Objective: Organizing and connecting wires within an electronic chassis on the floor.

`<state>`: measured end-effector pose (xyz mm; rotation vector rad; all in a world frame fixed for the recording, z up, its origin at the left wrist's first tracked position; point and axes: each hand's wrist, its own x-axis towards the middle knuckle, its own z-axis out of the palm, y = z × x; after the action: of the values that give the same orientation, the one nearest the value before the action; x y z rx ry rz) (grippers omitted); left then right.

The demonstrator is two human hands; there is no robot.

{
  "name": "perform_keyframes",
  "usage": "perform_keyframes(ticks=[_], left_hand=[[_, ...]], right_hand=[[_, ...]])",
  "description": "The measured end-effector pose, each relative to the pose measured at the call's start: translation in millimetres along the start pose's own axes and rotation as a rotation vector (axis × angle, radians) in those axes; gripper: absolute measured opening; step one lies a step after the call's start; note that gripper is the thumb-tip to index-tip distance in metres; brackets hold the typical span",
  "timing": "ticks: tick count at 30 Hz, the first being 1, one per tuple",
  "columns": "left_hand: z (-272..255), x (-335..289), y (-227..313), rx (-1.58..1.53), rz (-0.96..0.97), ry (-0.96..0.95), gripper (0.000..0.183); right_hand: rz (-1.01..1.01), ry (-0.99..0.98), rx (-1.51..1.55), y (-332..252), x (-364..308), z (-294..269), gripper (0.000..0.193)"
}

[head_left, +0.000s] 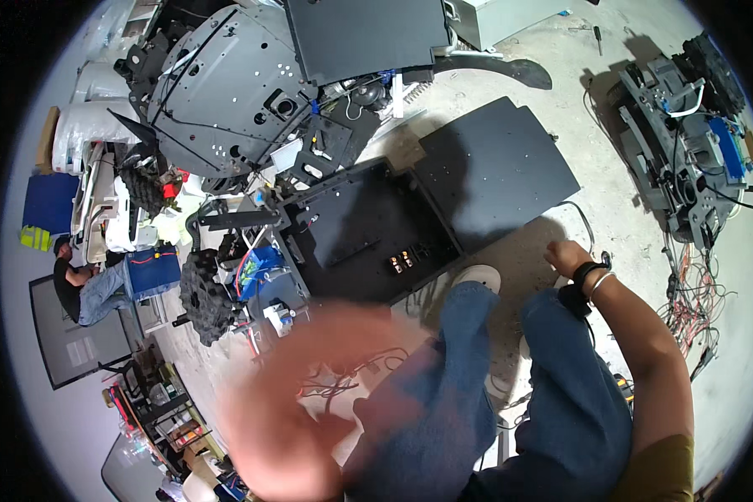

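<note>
An open, black, rectangular, metal-looking box (335, 263) lay near the view's centre, with a flat black panel (498, 171) with a stepped edge at its two o'clock. The step in hand seemed to be work on that box. At its three o'clock, the bare right hand (567, 258) was loosely curled, nothing visible in it; at six o'clock, the bare left hand (356, 335) was too blurred to tell its grip. Reaching inside would probably call for care around the small, orange-and-white, blocky parts (407, 260) toward five o'clock. No brand, label or writing could be read on box or panel.
</note>
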<state>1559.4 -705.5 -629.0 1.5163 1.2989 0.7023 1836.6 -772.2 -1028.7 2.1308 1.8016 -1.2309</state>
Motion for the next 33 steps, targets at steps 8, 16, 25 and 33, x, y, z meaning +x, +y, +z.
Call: perform_keyframes(ticks=[8,16,25,33], left_hand=[[-125.3,39.1,-251.3,0.846,-0.408,0.419,0.056],[-119.0,44.4,-298.1,0.949,-0.538,0.31,0.054],[-137.5,65.1,-304.2,0.372,-0.791,0.25,0.031],[-134.7,67.2,-314.0,0.556,-0.682,0.211,0.031]], right_hand=[[0.382,-0.062,1.395,-6.5,62.3,14.2,0.047],[0.44,0.018,1.65,-5.2,76.0,15.4,0.065],[0.286,0.059,1.802,-8.4,84.9,7.4,0.042],[0.236,0.06,1.684,9.4,105.6,0.6,0.038]])
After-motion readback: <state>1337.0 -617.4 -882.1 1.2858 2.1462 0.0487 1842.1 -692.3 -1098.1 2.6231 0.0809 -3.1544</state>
